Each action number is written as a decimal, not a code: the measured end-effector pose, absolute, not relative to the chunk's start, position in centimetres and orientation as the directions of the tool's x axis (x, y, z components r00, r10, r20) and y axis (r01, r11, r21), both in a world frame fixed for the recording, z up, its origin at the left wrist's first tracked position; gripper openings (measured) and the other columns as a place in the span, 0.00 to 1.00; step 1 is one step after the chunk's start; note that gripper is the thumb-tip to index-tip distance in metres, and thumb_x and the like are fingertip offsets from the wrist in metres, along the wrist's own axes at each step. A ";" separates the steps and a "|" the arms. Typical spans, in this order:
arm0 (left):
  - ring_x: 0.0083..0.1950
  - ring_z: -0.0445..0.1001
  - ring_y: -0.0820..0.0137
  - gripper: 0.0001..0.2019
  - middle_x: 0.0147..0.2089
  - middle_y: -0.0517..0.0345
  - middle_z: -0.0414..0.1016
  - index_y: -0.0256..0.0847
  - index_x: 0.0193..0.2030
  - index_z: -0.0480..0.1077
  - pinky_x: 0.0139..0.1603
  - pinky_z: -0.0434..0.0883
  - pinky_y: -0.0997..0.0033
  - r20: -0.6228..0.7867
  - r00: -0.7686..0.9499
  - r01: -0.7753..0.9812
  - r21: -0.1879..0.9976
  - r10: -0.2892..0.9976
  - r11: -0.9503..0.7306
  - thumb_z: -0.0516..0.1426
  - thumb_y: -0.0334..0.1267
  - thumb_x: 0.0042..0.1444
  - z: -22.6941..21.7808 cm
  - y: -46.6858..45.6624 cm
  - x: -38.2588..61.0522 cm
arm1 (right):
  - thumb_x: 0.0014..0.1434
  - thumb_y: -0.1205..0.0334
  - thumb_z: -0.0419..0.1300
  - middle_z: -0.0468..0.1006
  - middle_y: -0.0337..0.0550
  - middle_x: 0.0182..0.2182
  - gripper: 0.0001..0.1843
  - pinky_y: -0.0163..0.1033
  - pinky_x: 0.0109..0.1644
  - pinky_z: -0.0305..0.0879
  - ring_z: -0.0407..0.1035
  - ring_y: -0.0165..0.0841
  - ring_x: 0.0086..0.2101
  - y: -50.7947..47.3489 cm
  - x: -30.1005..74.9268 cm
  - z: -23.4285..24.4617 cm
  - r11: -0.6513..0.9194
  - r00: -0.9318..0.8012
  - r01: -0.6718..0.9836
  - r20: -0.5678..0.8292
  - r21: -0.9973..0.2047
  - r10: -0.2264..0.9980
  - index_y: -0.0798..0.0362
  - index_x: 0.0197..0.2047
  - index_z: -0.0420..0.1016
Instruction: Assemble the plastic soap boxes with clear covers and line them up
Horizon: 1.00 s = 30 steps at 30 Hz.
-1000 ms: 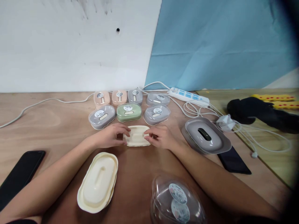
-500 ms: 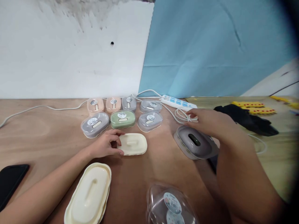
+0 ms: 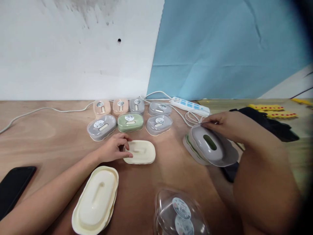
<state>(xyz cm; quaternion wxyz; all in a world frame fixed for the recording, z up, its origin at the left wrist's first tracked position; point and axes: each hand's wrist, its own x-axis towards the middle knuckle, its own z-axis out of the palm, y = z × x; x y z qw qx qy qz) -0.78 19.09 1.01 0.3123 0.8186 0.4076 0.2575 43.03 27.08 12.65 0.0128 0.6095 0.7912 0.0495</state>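
My left hand (image 3: 114,148) rests on the left end of a small cream soap-dish part (image 3: 141,151) lying flat on the wooden table, fingers curled on its edge. My right hand (image 3: 223,125) grips the far edge of a grey soap-dish part (image 3: 212,146) and tilts it up off a stack (image 3: 192,150) of similar parts, one with a green edge. A stack of larger cream trays (image 3: 96,199) lies near my left forearm. Clear lids (image 3: 179,213) with round stickers sit at the bottom centre.
Several closed soap boxes in peach, grey and green (image 3: 130,121) stand in two rows at the back. A white power strip (image 3: 189,105) and cables lie behind them. A black phone (image 3: 13,184) sits at the left, black and yellow gloves (image 3: 271,117) at the right.
My right hand left the small cream part, moved right to the grey stack and lifted the top grey piece at a tilt. My left hand stayed on the cream part.
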 end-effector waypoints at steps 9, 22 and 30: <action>0.49 0.74 0.62 0.18 0.47 0.49 0.77 0.40 0.44 0.76 0.52 0.70 0.62 0.193 0.527 0.451 0.762 0.827 -0.465 0.65 0.52 0.56 2.3 19.2 -0.8 | 0.60 0.57 0.58 0.80 0.41 0.30 0.12 0.39 0.32 0.62 0.69 0.33 0.26 23.6 34.7 13.1 0.374 -0.094 0.759 0.480 -0.532 0.872 0.50 0.43 0.80; 0.54 0.75 0.52 0.41 0.61 0.42 0.72 0.42 0.67 0.65 0.53 0.74 0.55 0.076 0.505 0.089 0.986 0.860 -0.140 0.56 0.68 0.56 6.0 17.7 -0.4 | 0.66 0.58 0.57 0.72 0.46 0.51 0.16 0.52 0.54 0.70 0.69 0.42 0.53 21.4 26.7 5.5 0.774 -0.393 0.234 0.672 -0.588 0.628 0.40 0.56 0.64; 0.63 0.69 0.50 0.42 0.63 0.43 0.67 0.43 0.66 0.65 0.62 0.69 0.51 0.176 0.424 0.519 0.757 0.888 -0.398 0.70 0.51 0.45 5.4 18.5 -1.0 | 0.48 0.45 0.74 0.56 0.55 0.70 0.54 0.63 0.69 0.54 0.53 0.54 0.68 23.0 28.0 2.5 0.726 -0.751 0.186 0.381 -0.662 0.540 0.41 0.71 0.53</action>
